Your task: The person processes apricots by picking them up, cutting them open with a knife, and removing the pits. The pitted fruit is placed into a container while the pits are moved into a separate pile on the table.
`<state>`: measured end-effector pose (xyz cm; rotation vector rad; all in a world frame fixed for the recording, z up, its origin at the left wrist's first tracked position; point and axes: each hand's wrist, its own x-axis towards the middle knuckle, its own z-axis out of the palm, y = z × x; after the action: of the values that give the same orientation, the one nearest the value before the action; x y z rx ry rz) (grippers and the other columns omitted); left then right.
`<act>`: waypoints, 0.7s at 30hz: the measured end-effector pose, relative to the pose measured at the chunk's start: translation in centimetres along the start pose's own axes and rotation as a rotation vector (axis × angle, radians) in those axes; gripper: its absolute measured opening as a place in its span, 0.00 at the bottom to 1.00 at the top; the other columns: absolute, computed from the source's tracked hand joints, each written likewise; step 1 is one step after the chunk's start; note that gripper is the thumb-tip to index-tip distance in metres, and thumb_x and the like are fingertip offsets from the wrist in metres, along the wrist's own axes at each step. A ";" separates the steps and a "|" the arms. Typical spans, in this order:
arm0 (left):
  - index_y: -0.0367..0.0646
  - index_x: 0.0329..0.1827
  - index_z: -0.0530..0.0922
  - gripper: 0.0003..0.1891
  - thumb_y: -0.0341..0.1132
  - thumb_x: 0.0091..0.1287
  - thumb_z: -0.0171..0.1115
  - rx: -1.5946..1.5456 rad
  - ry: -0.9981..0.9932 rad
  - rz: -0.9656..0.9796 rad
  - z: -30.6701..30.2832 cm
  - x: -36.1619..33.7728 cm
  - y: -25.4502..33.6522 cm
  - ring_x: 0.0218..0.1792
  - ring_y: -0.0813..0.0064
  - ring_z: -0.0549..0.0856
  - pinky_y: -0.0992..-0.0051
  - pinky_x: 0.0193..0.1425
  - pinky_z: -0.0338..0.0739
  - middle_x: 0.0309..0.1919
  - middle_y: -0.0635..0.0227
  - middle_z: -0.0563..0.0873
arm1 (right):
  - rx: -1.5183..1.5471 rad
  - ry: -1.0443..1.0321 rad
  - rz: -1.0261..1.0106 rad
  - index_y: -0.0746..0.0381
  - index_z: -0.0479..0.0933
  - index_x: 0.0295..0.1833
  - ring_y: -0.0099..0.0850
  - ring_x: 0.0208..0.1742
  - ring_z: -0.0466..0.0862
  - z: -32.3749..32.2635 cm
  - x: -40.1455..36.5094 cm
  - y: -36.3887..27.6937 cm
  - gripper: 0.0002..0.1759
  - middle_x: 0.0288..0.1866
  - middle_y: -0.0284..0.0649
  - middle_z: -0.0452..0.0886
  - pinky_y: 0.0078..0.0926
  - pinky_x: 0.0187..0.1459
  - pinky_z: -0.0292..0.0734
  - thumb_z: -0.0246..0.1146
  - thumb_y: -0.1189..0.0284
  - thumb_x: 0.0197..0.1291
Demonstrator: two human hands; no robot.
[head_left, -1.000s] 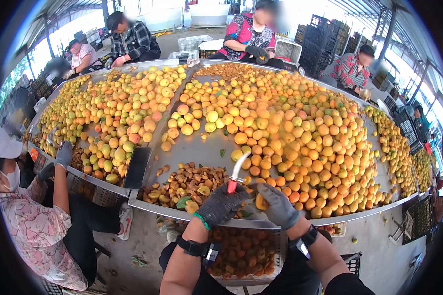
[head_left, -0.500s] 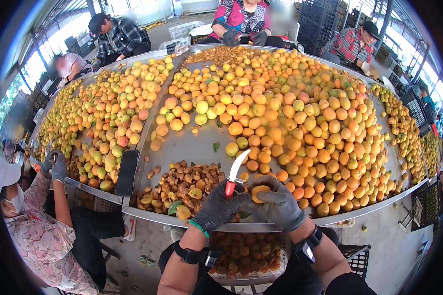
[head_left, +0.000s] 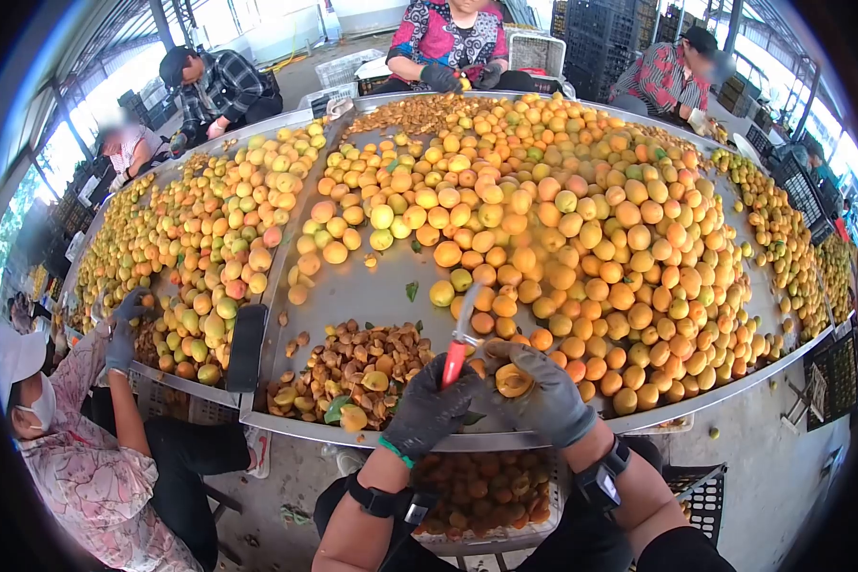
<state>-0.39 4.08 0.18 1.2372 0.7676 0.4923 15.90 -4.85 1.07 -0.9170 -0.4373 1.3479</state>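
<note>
Starting at the left of the metal table [head_left: 353,296], a seated co-worker's gloved hands [head_left: 122,334] are at the near edge, by a spread of yellow-orange fruit [head_left: 191,248]. Next, a dark flat slab [head_left: 248,345] lies lengthwise along the divider's near end. Then a heap of brown pieces [head_left: 372,362] fills the middle section's near-left corner. And here's the left hand [head_left: 436,405], closed in a fist around the red-handled knife [head_left: 455,364] above the near edge: its long axis runs away from the wearer, curved blade pointing to the far edge, tip leaning right. Below that edge, a pale crate [head_left: 556,491] holds orange fruit. The right hand [head_left: 550,400], half curled, pinches an opened fruit [head_left: 514,381], cut face up, just beside the knife hand. Rightward, whole fruit [head_left: 629,276] is piled to the near edge, a black crate [head_left: 707,486] beneath it, contents hard to make out.
</note>
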 end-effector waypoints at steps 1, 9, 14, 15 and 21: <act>0.44 0.49 0.74 0.13 0.34 0.65 0.67 -0.436 -0.082 -0.181 -0.1 -0.3 0.4 0.18 0.84 0.70 0.81 0.17 0.65 0.24 0.73 0.74 | 0.003 0.004 -0.002 0.68 0.74 0.58 0.22 0.49 0.80 -0.3 0.2 0.2 0.16 0.49 0.37 0.81 0.19 0.51 0.78 0.56 0.70 0.71; 0.47 0.45 0.72 0.06 0.34 0.70 0.60 -0.756 -0.277 -0.040 -0.5 -1.1 0.5 0.13 0.86 0.63 0.85 0.13 0.58 0.19 0.76 0.68 | -0.642 -0.370 -0.063 0.68 0.72 0.62 0.25 0.55 0.80 -1.7 -0.6 4.0 0.21 0.55 0.40 0.80 0.22 0.55 0.77 0.54 0.66 0.71; 0.45 0.46 0.72 0.07 0.33 0.70 0.60 -0.933 -0.341 0.060 -1.1 -1.3 0.4 0.12 0.83 0.63 0.83 0.13 0.60 0.18 0.73 0.68 | -0.445 -0.391 0.272 0.67 0.73 0.60 0.32 0.55 0.82 1.1 -1.8 2.1 0.19 0.57 0.43 0.80 0.28 0.51 0.80 0.55 0.66 0.70; 0.45 0.47 0.72 0.08 0.32 0.69 0.60 -0.974 -0.334 0.065 -1.2 -1.3 0.2 0.12 0.83 0.63 0.83 0.13 0.60 0.18 0.73 0.68 | -0.445 -0.395 0.275 0.67 0.73 0.60 0.32 0.55 0.82 0.4 -1.5 2.8 0.19 0.57 0.43 0.80 0.28 0.51 0.80 0.55 0.66 0.70; 0.43 0.44 0.73 0.07 0.30 0.67 0.63 -1.031 -0.432 0.111 -1.7 -1.1 0.2 0.12 0.81 0.65 0.80 0.14 0.62 0.19 0.72 0.69 | -0.325 -0.433 0.417 0.65 0.79 0.52 0.24 0.49 0.80 1.1 -0.7 3.8 0.14 0.48 0.36 0.82 0.23 0.52 0.75 0.59 0.66 0.69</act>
<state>-2.38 4.45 0.44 0.3793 0.0170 0.5744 12.52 -5.36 -1.01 -1.0162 -0.8500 1.9074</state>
